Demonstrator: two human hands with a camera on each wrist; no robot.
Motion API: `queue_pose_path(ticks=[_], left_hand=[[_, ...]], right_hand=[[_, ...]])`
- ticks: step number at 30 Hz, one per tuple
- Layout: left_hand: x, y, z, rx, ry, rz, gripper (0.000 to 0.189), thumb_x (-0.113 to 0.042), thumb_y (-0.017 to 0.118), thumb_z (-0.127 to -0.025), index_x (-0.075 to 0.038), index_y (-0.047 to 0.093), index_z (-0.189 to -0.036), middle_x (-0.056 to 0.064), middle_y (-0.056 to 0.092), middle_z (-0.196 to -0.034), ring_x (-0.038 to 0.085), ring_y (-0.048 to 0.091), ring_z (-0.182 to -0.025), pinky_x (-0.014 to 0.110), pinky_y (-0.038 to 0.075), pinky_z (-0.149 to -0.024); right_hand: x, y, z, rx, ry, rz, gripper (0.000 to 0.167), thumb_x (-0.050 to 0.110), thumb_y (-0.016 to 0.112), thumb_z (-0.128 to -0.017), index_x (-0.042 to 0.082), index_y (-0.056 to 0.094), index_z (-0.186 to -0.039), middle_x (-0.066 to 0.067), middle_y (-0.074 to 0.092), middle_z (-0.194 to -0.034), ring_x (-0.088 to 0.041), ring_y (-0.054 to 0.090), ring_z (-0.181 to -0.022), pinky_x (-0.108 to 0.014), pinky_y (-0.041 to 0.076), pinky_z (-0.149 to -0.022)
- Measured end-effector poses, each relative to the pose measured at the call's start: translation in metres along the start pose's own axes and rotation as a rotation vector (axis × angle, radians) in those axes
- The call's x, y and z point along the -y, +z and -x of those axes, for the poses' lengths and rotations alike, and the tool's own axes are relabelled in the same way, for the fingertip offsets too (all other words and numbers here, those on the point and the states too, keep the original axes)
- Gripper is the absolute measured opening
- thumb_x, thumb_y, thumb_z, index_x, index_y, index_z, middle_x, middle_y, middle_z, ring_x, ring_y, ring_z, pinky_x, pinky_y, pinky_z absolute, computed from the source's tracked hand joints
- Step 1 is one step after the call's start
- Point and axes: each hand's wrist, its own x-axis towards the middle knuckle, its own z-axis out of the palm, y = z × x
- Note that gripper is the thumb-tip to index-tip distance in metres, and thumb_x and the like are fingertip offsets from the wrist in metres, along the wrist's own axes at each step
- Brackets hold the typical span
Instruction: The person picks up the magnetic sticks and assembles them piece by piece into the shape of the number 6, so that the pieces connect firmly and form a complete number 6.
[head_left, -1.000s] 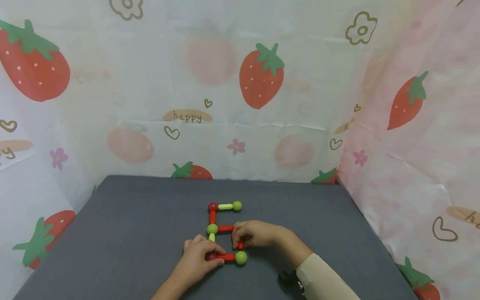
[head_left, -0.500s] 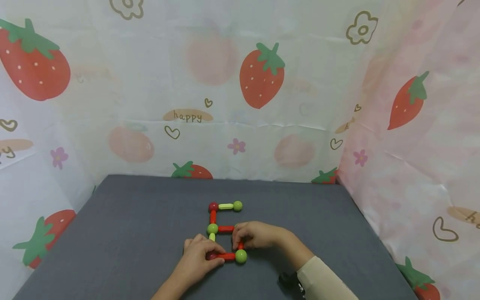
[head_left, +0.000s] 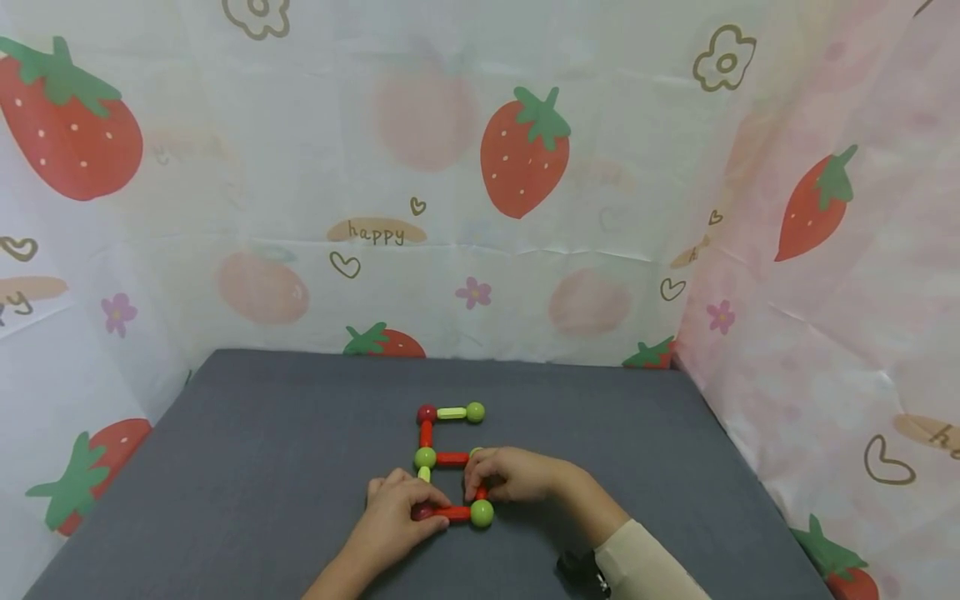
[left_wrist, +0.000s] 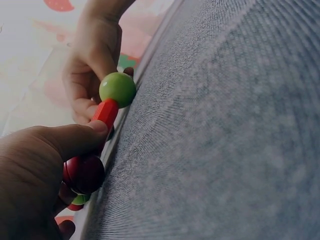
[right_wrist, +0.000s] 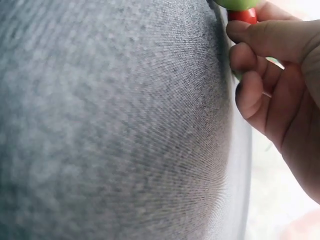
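Note:
A flat figure of coloured balls and short sticks lies on the dark grey tabletop, shaped like a 6 in the head view. My left hand (head_left: 393, 514) holds its near left corner, thumb on the bottom red stick (left_wrist: 106, 113) beside a dark red ball (left_wrist: 86, 174). My right hand (head_left: 513, 473) pinches the right-hand red stick (right_wrist: 242, 15) between thumb and fingers. Just in front of it sits the near right green ball (head_left: 482, 513). Its fingers mostly cover the green ball (head_left: 476, 452) above. A middle red stick (head_left: 452, 459) runs from there to the left green ball (head_left: 425, 457).
The figure's far end has a red ball (head_left: 427, 414), a pale green stick (head_left: 452, 413) and a green ball (head_left: 476, 412). A black object (head_left: 581, 573) shows by the right sleeve (head_left: 645, 562). Strawberry-print curtains (head_left: 525, 308) enclose the table (head_left: 300, 433) behind and at both sides.
Both hands keep their places on the figure. The right hand and wrist have dipped very slightly toward the near edge; the green ball above shows a little more than half a second ago.

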Motion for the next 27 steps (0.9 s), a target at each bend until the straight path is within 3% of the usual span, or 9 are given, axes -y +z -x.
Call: queue_pose_path(ticks=[8,16,22,27], left_hand=[[0.0,0.001,0.001,-0.008,0.011,-0.01,0.022,-0.032,0.09,-0.077,-0.043,0.077,-0.091,-0.03,0.062,-0.081,0.0,0.043,-0.081,0.038,0.023,-0.078],[0.0,0.002,0.001,-0.046,0.037,-0.014,0.024,-0.031,0.091,-0.075,-0.041,0.077,-0.092,-0.029,0.064,-0.085,0.0,0.044,-0.083,0.037,0.024,-0.078],[0.0,0.002,0.001,-0.063,0.043,-0.007,0.024,-0.032,0.091,-0.075,-0.041,0.076,-0.091,-0.031,0.063,-0.086,0.0,0.044,-0.082,0.037,0.025,-0.078],[-0.001,0.001,0.002,-0.056,0.032,0.004,0.022,-0.033,0.09,-0.077,-0.043,0.076,-0.09,-0.031,0.062,-0.084,-0.001,0.044,-0.082,0.037,0.024,-0.078]], right_hand=[[-0.002,0.001,0.007,-0.022,0.029,-0.097,0.028,0.001,0.065,-0.097,0.023,0.073,-0.115,0.011,0.059,-0.131,-0.004,0.054,-0.121,-0.025,0.049,-0.096],[-0.003,0.001,0.02,-0.222,0.07,-0.195,0.022,0.006,0.069,-0.097,0.018,0.075,-0.115,0.005,0.062,-0.129,-0.011,0.058,-0.104,-0.025,0.05,-0.081],[0.0,0.003,0.032,-0.304,0.068,-0.166,0.022,0.011,0.07,-0.098,0.017,0.072,-0.119,0.002,0.062,-0.131,-0.011,0.058,-0.088,-0.024,0.05,-0.077],[0.006,0.006,0.042,-0.42,0.059,-0.086,0.022,0.015,0.067,-0.101,0.013,0.07,-0.123,0.002,0.064,-0.128,-0.01,0.056,-0.077,-0.026,0.05,-0.07]])
